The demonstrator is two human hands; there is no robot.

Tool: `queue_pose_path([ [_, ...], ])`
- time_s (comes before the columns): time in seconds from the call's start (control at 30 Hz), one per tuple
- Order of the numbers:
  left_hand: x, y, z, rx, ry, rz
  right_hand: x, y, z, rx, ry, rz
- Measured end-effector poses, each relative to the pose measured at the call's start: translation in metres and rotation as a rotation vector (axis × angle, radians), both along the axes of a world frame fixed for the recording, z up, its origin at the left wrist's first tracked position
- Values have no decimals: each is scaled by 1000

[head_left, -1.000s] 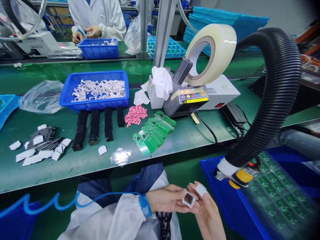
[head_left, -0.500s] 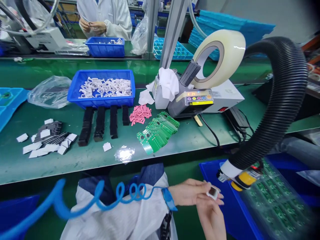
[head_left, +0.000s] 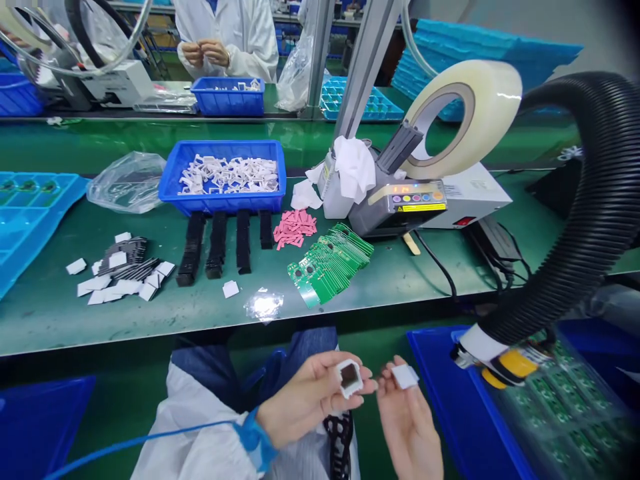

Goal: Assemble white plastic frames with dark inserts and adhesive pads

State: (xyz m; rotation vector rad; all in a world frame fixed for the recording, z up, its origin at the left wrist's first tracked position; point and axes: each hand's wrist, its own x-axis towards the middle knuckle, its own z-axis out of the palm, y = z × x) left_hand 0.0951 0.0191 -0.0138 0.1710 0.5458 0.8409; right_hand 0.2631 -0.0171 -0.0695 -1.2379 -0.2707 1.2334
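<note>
My left hand (head_left: 307, 393), with a blue wrist strap (head_left: 255, 437) and coiled cord, holds a small white plastic frame (head_left: 349, 378) with a dark centre in its fingers. My right hand (head_left: 409, 420) is close by on the right, a small gap from the left fingertips. Its fingertips pinch a white square pad (head_left: 405, 377). On the bench in front lie similar white squares (head_left: 117, 283) beside black strips, and a white-frame-filled blue bin (head_left: 223, 203) stands beyond them.
Green circuit boards (head_left: 330, 263), pink pieces (head_left: 295, 228) and black stacks (head_left: 217, 243) lie on the green bench (head_left: 150, 310). A tape dispenser (head_left: 397, 207) stands right. A black ribbed hose (head_left: 590, 220) arcs over a blue tray of boards (head_left: 555, 400). A co-worker (head_left: 225, 40) sits opposite.
My left hand has drawn back leftward with the white frame, apart from my right hand, and the white square pad shows again at my right fingertips. The view has shifted slightly.
</note>
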Motion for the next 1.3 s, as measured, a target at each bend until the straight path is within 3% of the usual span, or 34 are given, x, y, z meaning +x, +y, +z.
queue_pose_path([
  [0.17, -25, -6, 29, 73, 9, 192, -54, 6, 56, 299, 159, 354],
  [0.3, -40, -13, 46, 138, 31, 310, -87, 18, 88, 384, 374, 541],
  [0.57, -59, -25, 52, 170, 49, 452, -113, 23, 92, 282, 566, 631],
  [0.93, -69, -21, 54, 181, -29, 489, -124, 25, 92, 141, 532, 657],
  [1.03, -70, -21, 54, 161, -38, 505, -124, 27, 96, 219, 415, 661],
  [1.1, -72, -21, 54, 152, -32, 516, -122, 30, 100, 331, 218, 637],
  [1.3, -73, -22, 50, 219, -22, 523, -98, 37, 117, 837, -810, 468],
])
